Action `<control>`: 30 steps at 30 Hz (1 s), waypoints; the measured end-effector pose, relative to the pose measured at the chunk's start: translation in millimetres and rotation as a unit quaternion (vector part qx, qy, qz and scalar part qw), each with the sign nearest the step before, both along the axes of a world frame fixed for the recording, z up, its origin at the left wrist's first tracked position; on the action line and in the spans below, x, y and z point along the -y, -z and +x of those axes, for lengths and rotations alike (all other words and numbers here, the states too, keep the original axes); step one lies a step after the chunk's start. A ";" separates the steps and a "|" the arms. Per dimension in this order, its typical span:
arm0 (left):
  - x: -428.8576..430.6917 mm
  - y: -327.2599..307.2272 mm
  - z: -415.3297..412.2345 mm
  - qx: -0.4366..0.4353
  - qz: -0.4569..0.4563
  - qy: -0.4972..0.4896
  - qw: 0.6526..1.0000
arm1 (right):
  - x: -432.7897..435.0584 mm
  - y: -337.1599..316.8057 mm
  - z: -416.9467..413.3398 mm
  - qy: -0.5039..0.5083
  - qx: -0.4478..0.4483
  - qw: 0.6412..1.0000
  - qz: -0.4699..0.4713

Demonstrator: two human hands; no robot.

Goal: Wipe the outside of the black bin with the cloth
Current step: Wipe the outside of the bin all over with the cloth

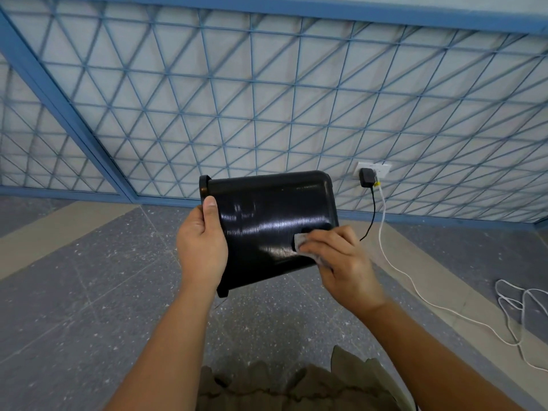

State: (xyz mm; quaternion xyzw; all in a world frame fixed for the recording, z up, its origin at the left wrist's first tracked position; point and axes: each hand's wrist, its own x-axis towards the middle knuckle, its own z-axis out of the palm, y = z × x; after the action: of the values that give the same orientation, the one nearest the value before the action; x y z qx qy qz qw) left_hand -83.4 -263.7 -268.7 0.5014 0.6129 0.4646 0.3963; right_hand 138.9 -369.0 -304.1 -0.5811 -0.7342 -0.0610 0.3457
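A glossy black bin is held sideways in the air in front of me, its rim to the left and its base to the right. My left hand grips the rim end, thumb on the outer wall. My right hand presses a small grey-white cloth against the bin's outer wall near the base end. Most of the cloth is hidden under my fingers.
Behind the bin stands a wall with a blue metal grille. A black charger sits in a wall socket, with a black cord and a white cable trailing over the grey speckled floor to the right.
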 end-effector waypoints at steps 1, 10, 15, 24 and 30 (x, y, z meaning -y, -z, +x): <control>2.3 -1.3 1.1 -0.013 0.006 0.008 1.000 | -3.8 -3.5 2.5 0.007 -0.003 1.000 0.006; 14.0 -1.8 13.9 -0.051 0.047 0.036 0.997 | -63.3 -29.2 27.0 0.165 -0.118 0.976 0.077; 9.8 1.9 12.2 -0.011 0.024 0.023 0.999 | -28.9 -12.2 29.9 0.145 -0.123 0.981 0.047; 5.4 3.2 11.3 0.000 0.019 -0.012 1.000 | 7.0 8.7 24.7 0.110 -0.087 0.990 0.008; 9.0 2.9 16.4 0.017 0.010 -0.015 1.000 | -36.0 -22.5 30.4 0.132 -0.117 0.982 0.061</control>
State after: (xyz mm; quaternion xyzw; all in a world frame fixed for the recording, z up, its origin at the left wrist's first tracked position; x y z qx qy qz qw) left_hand -67.0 -272.7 -271.6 0.4882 0.6092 0.4845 0.3947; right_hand 169.3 -333.0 -281.6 -0.6543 -0.5999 -0.0821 0.4531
